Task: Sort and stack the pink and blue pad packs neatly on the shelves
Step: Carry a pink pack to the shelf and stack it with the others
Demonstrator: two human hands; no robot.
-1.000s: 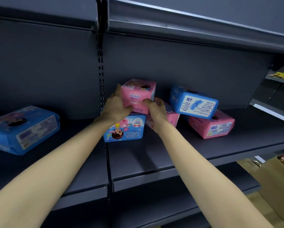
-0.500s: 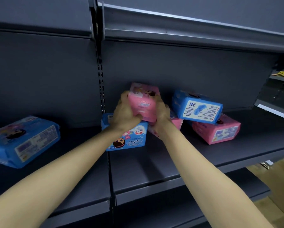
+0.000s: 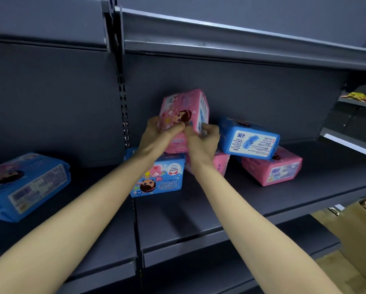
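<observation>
Left grip (image 3: 156, 135): fingers and thumb curled round the lower left of a pink pad pack (image 3: 185, 111). Right grip (image 3: 202, 141): fingers curled over the same pack's lower right edge; the two hands meet, or nearly meet, on its front. Pink pad pack: held on end, slightly tilted, cartoon face toward the camera, its lower end at the top of a blue pad pack (image 3: 163, 179); whether it rests there cannot be told. Blue pad pack: lying on the middle shelf (image 3: 220, 211), just right of the slotted upright (image 3: 123, 107). Second pink pack (image 3: 220, 164): behind the right wrist, mostly hidden. Tilted blue pack (image 3: 252, 141): just right of the hands, leaning on a third pink pack (image 3: 273, 169) that lies flat on the shelf. Large blue pack (image 3: 25, 183): on the left bay's shelf, well apart from the rest. Upper shelf (image 3: 220, 37): overhead. Cardboard box (image 3: 360, 234): lower right edge of view, below shelf level.
</observation>
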